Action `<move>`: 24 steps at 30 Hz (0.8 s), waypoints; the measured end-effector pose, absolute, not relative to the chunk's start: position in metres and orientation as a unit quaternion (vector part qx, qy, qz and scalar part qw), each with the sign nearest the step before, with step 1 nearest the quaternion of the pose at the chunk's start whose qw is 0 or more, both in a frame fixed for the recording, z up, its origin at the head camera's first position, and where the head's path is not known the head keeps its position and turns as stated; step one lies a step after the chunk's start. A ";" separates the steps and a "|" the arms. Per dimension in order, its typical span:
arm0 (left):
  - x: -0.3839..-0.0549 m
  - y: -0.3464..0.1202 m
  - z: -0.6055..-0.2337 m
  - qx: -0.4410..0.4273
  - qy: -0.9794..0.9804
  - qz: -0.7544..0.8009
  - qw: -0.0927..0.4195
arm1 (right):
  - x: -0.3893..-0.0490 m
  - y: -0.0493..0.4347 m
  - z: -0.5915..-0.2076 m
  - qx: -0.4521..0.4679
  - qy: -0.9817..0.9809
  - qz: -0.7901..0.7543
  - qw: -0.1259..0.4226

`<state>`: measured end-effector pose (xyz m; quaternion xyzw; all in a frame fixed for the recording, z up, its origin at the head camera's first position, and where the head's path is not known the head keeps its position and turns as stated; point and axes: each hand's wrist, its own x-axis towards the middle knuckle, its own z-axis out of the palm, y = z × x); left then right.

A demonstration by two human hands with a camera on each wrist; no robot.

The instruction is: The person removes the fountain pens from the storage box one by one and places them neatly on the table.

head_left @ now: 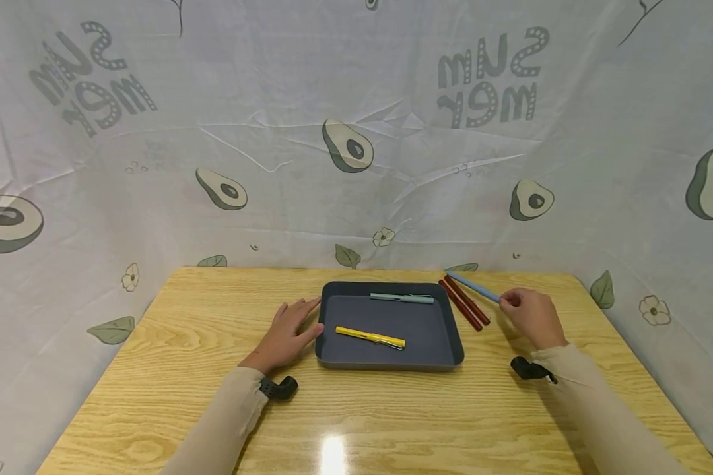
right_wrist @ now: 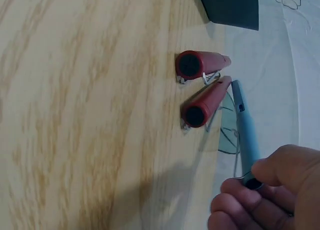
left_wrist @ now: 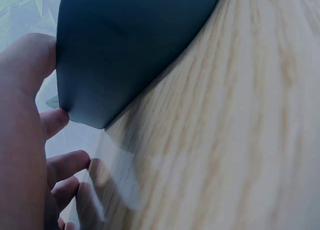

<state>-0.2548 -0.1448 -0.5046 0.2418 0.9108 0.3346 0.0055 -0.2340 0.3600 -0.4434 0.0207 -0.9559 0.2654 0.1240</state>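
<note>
My right hand [head_left: 533, 318] pinches one end of a light blue pen [head_left: 475, 287] between thumb and fingers. In the right wrist view, that pen [right_wrist: 246, 130] has its clip on the side and points away from the hand. Beside it, two dark red pens [right_wrist: 206, 104] lie close together on the table, right of the dark grey tray [head_left: 386, 316]. My left hand [head_left: 284, 335] is at the tray's left side, thumb and a fingertip touching its wall, fingers extended. Inside the tray lie a yellow pen [head_left: 370, 337] and a grey-blue pen [head_left: 401, 298].
The wooden table [head_left: 356, 409] carries the tray near its back edge. Behind and at both sides hangs a pale cloth [head_left: 285, 218] printed with avocados, leaves and lettering. A bright light reflection shows on the table's front.
</note>
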 end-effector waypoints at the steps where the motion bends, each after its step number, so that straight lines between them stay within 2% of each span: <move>1: -0.254 -0.145 -0.504 0.242 0.910 0.336 0.006 | -0.234 0.360 -0.444 0.018 -0.957 0.266 0.116; 5: -0.253 -0.145 -0.502 0.242 0.909 0.340 0.009 | -0.232 0.359 -0.446 0.008 -0.958 0.272 0.086; 24: -0.253 -0.145 -0.502 0.242 0.911 0.334 0.008 | -0.229 0.356 -0.447 0.028 -0.964 0.264 0.009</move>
